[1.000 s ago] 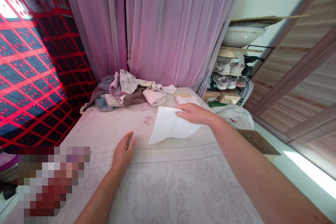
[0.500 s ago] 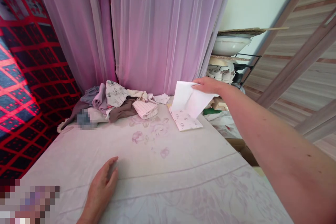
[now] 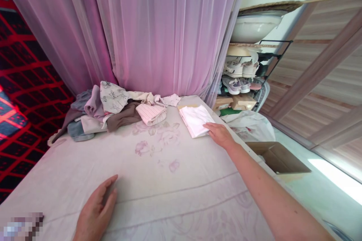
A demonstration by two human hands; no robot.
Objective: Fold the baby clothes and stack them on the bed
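Note:
Against the near right edge of a folded white cloth (image 3: 195,117) rest the fingertips of my right hand (image 3: 220,134). These fingers are closed on the cloth's edge; the thumb is mostly hidden. The cloth lies flat on a small folded stack, with a yellowish edge showing behind it. My left hand (image 3: 97,207) is at the lower left over the flowered bedsheet (image 3: 158,203), holding nothing, its thumb apart from its fingers. Left of the white cloth lies a folded pink striped garment (image 3: 151,113).
Rumpled clothes (image 3: 110,109) form a pile along the purple curtain (image 3: 158,30). A rack (image 3: 278,58) with shoes and a white basin (image 3: 254,28) stands back right. Beyond the bed's right edge are a plastic bag (image 3: 249,124) and an open cardboard box (image 3: 279,158).
My right hand has lowered the lifted white cloth onto the patterned folded piece beneath, covering it. The view has shifted slightly; my left hand stays open over the sheet.

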